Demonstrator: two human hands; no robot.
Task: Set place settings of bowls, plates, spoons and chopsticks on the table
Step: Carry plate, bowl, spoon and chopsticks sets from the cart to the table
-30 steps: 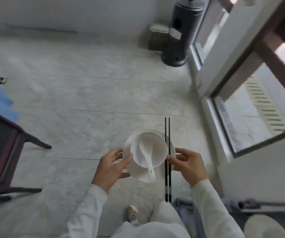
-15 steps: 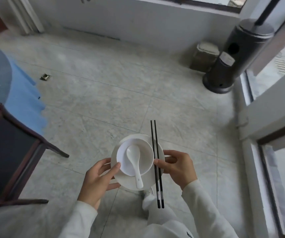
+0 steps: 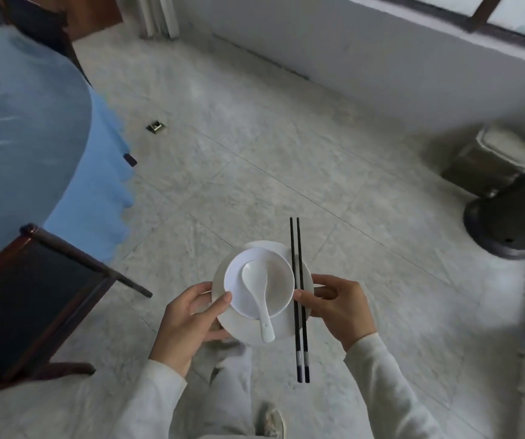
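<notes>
1. Right now, in the head view, the person is standing on the tiled floor and carrying one whole setting in front of the body. It is well apart from the blue-clothed table (image 3: 17,122) at the left, and a dark wooden chair (image 3: 33,296) is standing near that table.
2. The left hand (image 3: 188,321) is clamping the left rim of the plate (image 3: 283,326), with the thumb on top beside the bowl (image 3: 278,280) and the fingers curling beneath.
3. The right hand (image 3: 340,307) is gripping the opposite rim, its thumb pinning the chopsticks (image 3: 298,343) across the plate.
4. The bowl is sitting upright on the plate, and the spoon (image 3: 256,286) is lying in it with its handle hanging over the near edge.
5. The glazed ware is looking stiff, slick and breakable. Bowl and spoon are probably resting loose, so any tilt is risking a slide.
6. The chopsticks are overhanging both rims. Being light and thin, they are likely waiting to roll once the thumb lifts.
7. Holding both rims level is seeming the safest grip.
</notes>
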